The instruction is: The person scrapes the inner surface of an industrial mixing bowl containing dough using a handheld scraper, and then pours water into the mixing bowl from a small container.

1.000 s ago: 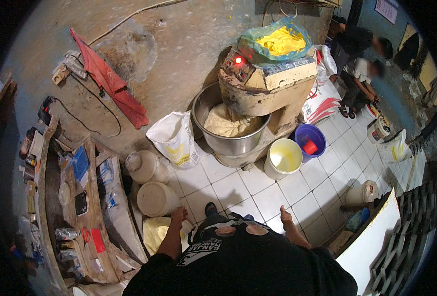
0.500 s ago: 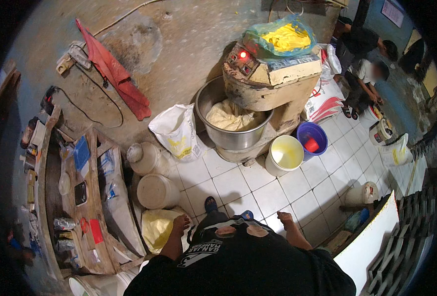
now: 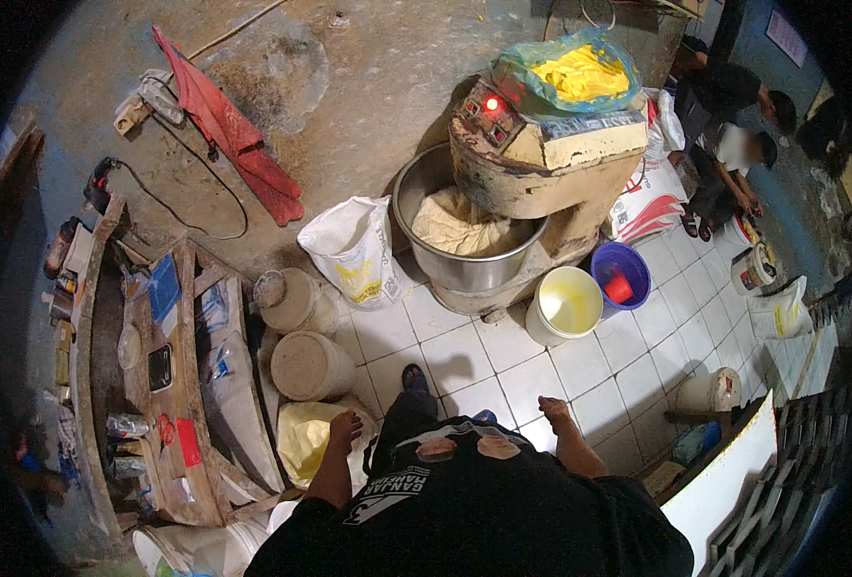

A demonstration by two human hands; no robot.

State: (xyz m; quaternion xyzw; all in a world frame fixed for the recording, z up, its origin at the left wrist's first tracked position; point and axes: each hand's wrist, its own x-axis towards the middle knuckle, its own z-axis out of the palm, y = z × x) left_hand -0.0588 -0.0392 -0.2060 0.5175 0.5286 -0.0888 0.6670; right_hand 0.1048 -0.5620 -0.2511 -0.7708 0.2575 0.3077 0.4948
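Observation:
I stand on a white tiled floor, looking down past my black shirt. My left hand (image 3: 343,426) hangs loosely curled at my side, holding nothing, just above a yellow plastic bag (image 3: 303,438) on the floor. My right hand (image 3: 553,412) also hangs free over the tiles, fingers loosely bent, holding nothing. Ahead stands a dough mixer (image 3: 541,159) with a steel bowl (image 3: 435,260) full of pale dough (image 3: 459,223). A small red light glows on the mixer's top.
A white sack (image 3: 354,252) leans left of the bowl. Two lidded tubs (image 3: 296,300) (image 3: 310,365) stand near a cluttered wooden shelf (image 3: 180,375). A white bucket (image 3: 562,306) and blue bucket (image 3: 620,274) sit right of the mixer. A person (image 3: 729,144) crouches far right.
The view has shifted slightly as I moved closer to the mixer. Both hands stay hanging at my sides, holding nothing.

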